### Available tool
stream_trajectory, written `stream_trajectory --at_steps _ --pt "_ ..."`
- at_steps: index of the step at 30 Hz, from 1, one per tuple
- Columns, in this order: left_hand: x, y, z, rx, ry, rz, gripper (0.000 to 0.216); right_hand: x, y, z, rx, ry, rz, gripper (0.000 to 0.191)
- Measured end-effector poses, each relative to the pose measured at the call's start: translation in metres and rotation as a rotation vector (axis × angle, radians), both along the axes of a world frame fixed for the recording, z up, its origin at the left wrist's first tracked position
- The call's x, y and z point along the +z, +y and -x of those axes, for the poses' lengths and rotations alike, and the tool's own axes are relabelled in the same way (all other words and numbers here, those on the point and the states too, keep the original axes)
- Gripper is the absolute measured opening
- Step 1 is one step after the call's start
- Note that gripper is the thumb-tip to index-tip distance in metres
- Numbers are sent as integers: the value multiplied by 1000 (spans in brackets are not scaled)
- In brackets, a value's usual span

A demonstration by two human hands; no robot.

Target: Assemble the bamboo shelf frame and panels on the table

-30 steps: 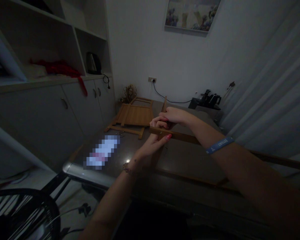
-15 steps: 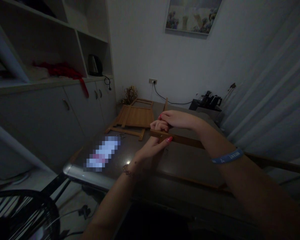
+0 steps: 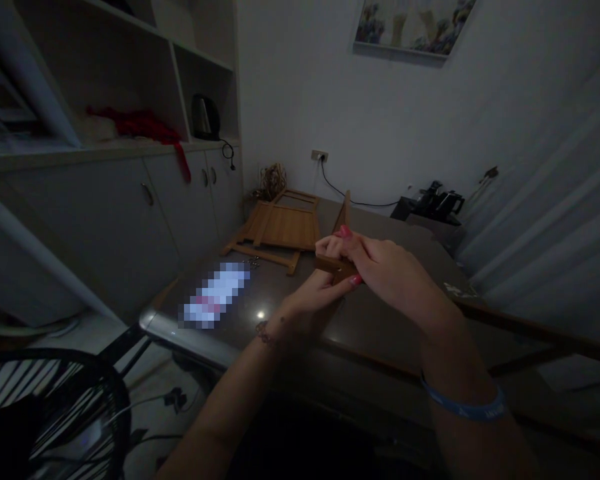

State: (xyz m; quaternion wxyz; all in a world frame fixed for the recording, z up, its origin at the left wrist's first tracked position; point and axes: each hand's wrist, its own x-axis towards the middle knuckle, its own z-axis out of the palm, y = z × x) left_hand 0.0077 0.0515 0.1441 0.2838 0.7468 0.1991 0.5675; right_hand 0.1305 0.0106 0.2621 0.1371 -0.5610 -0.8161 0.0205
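My left hand (image 3: 325,287) is wrapped around the end of a brown wooden frame (image 3: 332,264), with its thumb along the near side. A small hole or fitting shows near that end. From there the frame's bars run to the right, past my right forearm. My right hand (image 3: 397,277) is closed over the same end, its thumb raised beside the left fingers. Its other fingers are hidden, so what they pinch cannot be made out. Just beyond my hands, a thin wooden piece (image 3: 345,212) stands up at a slant.
Slatted wooden panels (image 3: 287,225) and a wooden bar (image 3: 263,253) lie on the dark table (image 3: 380,327). Small metal parts (image 3: 253,262) lie near a lit, blurred-out rectangle (image 3: 215,293). A black fan (image 3: 55,400) stands at lower left; kettles (image 3: 447,203) are at the back right.
My right hand has turned and come lower, its thumb now lifted and its wrist nearer to me. My left hand keeps its grip on the frame. The whole view has shifted slightly.
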Motion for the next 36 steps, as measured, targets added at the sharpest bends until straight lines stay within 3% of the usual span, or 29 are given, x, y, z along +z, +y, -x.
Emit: stream_trajectory --at_steps 5,11,23,36 --pt "-1 1 -1 -38 -14 85 56 -2 0 0 -28 -55 -77 71" --pt "3 1 -1 19 -53 -9 61 -6 1 -2 -22 -86 -115 70" --pt "2 2 -3 106 2 -64 41 -5 2 1 -69 -77 -66 75" --pt "3 3 -3 28 -97 -136 42 -4 1 2 -103 -132 -62 68"
